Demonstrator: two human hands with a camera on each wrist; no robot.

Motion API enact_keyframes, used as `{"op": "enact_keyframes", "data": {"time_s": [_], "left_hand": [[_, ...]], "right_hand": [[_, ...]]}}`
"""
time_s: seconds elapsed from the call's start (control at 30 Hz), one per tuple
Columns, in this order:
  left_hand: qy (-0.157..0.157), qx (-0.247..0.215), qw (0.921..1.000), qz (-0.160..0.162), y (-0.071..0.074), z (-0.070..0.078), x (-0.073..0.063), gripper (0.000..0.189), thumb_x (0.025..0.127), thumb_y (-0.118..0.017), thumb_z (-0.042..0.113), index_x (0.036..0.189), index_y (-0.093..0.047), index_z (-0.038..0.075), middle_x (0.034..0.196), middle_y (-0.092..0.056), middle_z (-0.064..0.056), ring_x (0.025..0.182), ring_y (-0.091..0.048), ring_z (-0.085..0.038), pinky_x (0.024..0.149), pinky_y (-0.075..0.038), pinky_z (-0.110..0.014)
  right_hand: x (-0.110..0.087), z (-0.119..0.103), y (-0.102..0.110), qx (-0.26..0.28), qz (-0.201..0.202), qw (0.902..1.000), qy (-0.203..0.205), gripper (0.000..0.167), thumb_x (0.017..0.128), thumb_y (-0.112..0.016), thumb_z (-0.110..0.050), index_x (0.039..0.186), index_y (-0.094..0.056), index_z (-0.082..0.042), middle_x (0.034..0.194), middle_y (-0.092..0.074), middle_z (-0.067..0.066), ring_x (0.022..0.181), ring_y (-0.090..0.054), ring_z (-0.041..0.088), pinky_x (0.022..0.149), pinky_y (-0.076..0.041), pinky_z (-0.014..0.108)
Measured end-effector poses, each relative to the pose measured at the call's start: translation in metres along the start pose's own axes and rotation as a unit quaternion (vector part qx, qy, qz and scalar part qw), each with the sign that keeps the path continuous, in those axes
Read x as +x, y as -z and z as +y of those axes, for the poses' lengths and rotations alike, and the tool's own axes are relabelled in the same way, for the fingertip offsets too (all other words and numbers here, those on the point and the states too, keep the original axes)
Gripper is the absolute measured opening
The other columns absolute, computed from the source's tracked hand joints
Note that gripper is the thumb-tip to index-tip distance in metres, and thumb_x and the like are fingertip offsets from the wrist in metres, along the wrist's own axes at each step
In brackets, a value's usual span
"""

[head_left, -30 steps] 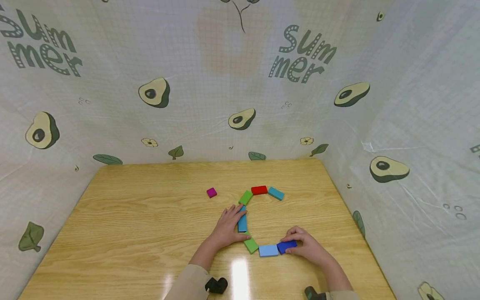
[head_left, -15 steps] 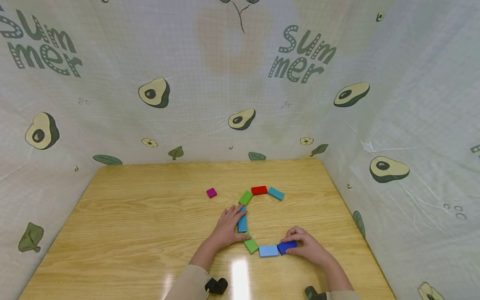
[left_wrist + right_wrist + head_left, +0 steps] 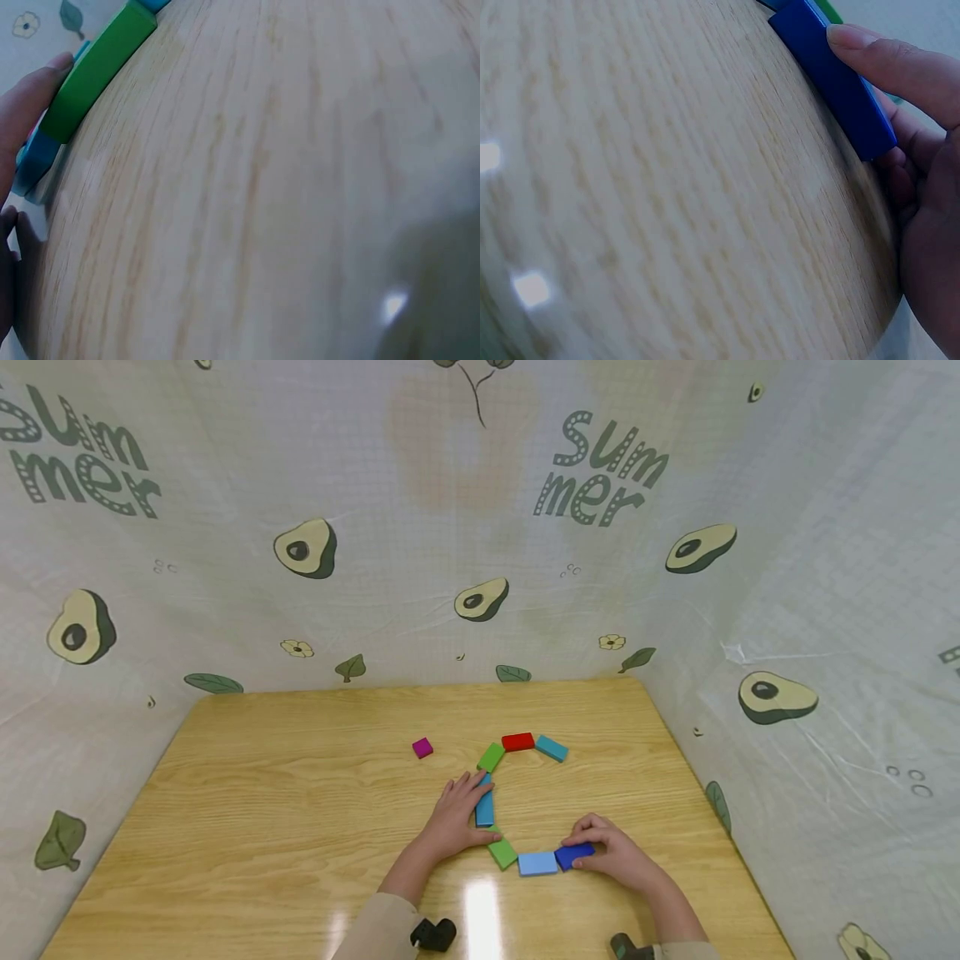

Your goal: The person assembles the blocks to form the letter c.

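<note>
In the head view, blocks form a C-shaped line on the table. My right hand point(image 3: 618, 853) pinches the dark blue block point(image 3: 567, 857) at its lower right end, thumb on the near side and fingers on the far side. That block point(image 3: 832, 79) lies on the table in the right wrist view. Spread out at the curve's left side, my left hand point(image 3: 452, 818) touches the upright-lying blue block point(image 3: 484, 811) with its fingers. Its thumb rests on the lower green block point(image 3: 504, 853). A light blue block point(image 3: 537, 864) lies between that green block and the dark blue one.
The upper part of the curve has a green block point(image 3: 491, 757), a red block point(image 3: 518, 742) and a teal-blue block point(image 3: 552, 748). A small magenta block point(image 3: 423, 748) lies apart to the left. A patterned cloth point(image 3: 405, 635) hangs around the wooden table point(image 3: 285, 827).
</note>
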State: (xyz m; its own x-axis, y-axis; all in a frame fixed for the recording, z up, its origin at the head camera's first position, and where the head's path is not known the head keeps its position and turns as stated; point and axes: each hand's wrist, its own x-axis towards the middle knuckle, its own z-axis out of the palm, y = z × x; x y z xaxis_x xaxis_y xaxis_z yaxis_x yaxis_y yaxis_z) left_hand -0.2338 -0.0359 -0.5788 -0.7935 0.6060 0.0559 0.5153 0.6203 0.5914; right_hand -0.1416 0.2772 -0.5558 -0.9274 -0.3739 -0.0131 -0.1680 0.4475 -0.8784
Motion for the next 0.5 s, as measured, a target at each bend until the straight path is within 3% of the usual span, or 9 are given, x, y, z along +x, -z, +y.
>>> {"op": "enact_keyframes", "data": {"time_s": [0.23, 0.5], "left_hand": [[-0.01, -0.006, 0.9999, 0.006, 0.0007, 0.0005, -0.0007, 0.087, 0.079, -0.075, 0.055, 0.147, -0.043, 0.012, 0.159, -0.024, -0.008, 0.145, -0.017, -0.037, 0.116, -0.011, -0.057], [-0.005, -0.041, 0.9991, 0.01, 0.0043, 0.0016, -0.0024, 0.086, 0.081, -0.077, 0.048, 0.149, -0.04, 0.011, 0.159, -0.024, -0.009, 0.145, -0.017, -0.036, 0.116, -0.01, -0.055]], "right_hand": [[-0.0005, -0.0024, 0.0013, -0.005, -0.001, 1.0, 0.006, 0.028, 0.083, -0.077, -0.018, 0.109, -0.075, -0.008, 0.11, -0.057, 0.008, 0.106, -0.049, 0.022, 0.092, -0.04, 0.024], [0.0029, -0.0055, 0.0084, -0.007, 0.002, 0.9994, -0.033, 0.038, 0.083, -0.078, -0.018, 0.119, -0.069, -0.007, 0.118, -0.058, 0.009, 0.107, -0.053, 0.022, 0.092, -0.043, 0.023]]}}
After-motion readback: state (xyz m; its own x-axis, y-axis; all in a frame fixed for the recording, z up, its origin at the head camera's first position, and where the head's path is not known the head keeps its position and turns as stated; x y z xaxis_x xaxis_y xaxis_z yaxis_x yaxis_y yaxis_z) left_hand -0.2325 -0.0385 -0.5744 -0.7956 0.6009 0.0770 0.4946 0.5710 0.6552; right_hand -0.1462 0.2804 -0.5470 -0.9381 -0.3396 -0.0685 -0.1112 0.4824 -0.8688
